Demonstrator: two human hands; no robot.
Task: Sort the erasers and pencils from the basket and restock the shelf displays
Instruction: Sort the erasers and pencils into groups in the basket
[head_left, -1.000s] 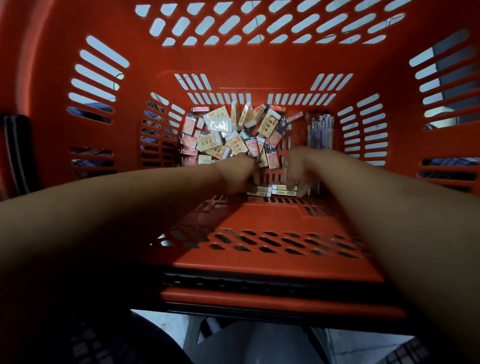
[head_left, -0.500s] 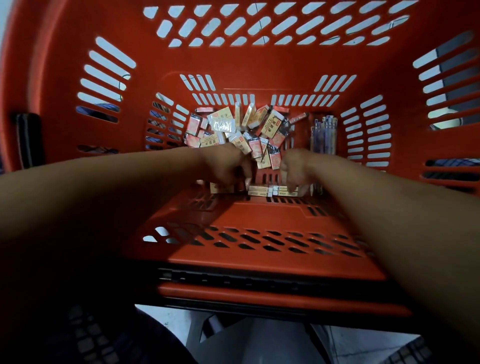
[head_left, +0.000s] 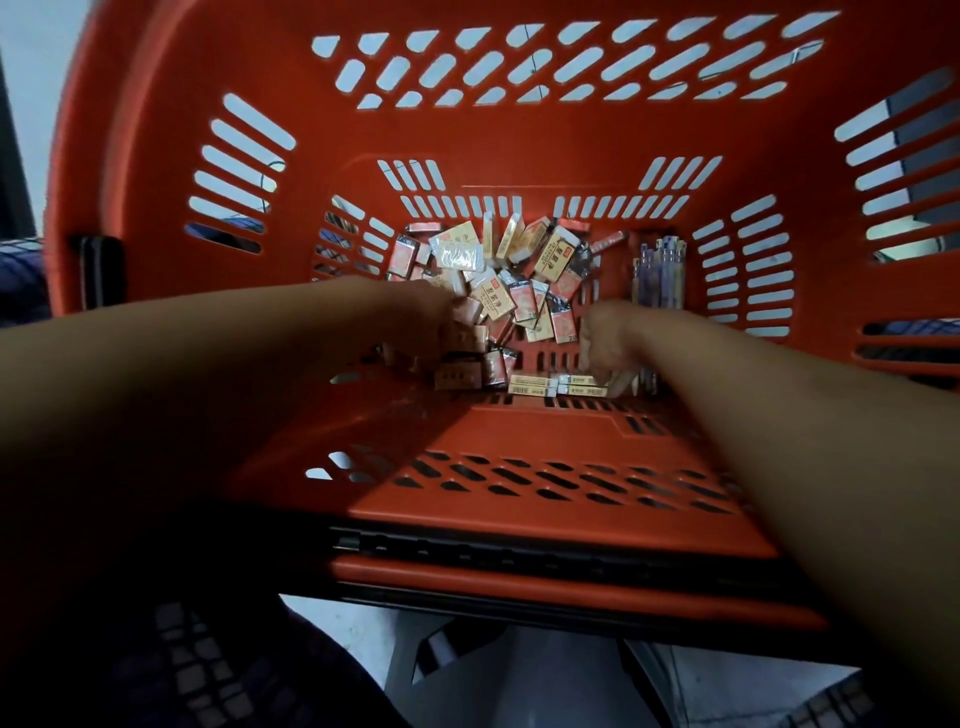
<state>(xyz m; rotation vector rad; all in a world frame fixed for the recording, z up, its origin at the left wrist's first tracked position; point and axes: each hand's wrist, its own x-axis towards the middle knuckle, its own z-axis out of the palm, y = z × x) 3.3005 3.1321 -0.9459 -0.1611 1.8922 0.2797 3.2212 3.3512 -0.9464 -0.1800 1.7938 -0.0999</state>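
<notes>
Dozens of erasers (head_left: 553, 260); one pencil bundle (head_left: 660, 275); left hand (head_left: 431, 332), right hand (head_left: 610, 343) (grips unclear)

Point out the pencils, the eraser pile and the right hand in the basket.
pencils (head_left: 658, 273): head view, mid-shaft of the bundle.
eraser pile (head_left: 555, 258): head view, a yellow wrapper at the far side.
right hand (head_left: 610, 340): head view, back of the hand.

In the basket (head_left: 519, 130) we find the erasers (head_left: 498, 270) heaped on its floor, toward the far wall. The pencils (head_left: 660, 270) lie to their right, along the right wall. The left hand (head_left: 426, 322) is on the heap's near left edge. The right hand (head_left: 608, 343) is before the pencils, above a near row of erasers (head_left: 556, 384).
</notes>
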